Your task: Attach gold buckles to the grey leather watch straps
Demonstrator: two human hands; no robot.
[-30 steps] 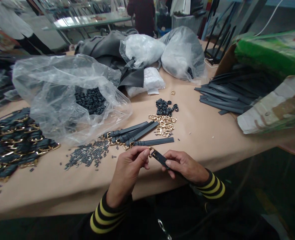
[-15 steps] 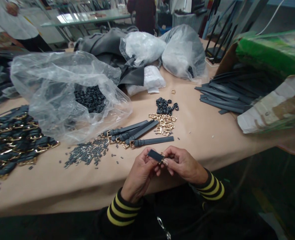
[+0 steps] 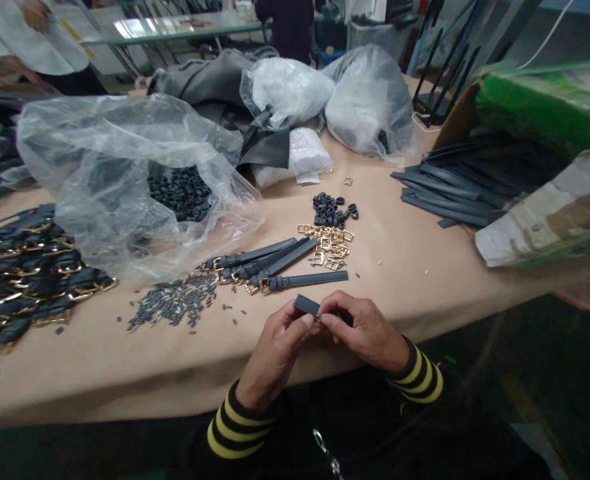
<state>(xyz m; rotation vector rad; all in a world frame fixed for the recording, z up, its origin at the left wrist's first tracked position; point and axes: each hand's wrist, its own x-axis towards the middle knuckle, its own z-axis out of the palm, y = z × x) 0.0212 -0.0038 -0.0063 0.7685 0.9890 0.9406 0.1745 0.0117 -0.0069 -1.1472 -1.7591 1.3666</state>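
My left hand (image 3: 277, 350) pinches a short dark leather strap (image 3: 306, 305) between thumb and fingers, just above the table's front edge. My right hand (image 3: 365, 330) closes at the strap's near end, where a bit of gold buckle (image 3: 317, 319) peeks out between the fingertips. The fingers hide most of that buckle. Beyond my hands lie several buckled straps (image 3: 307, 280), with their gold buckles toward the left. Past them are a heap of loose gold buckles (image 3: 331, 247) and a small pile of black loops (image 3: 332, 210).
Small dark pieces (image 3: 175, 303) lie scattered left of my hands, near a clear bag (image 3: 99, 133) of black loops. Finished-looking buckled straps (image 3: 19, 280) are heaped far left. At right, a box (image 3: 535, 207) holds long dark strips (image 3: 449, 190). Two people stand in the background.
The strap has tilted and sits slightly further left, and my right fingers have moved left and closed over the buckle, covering more of it.
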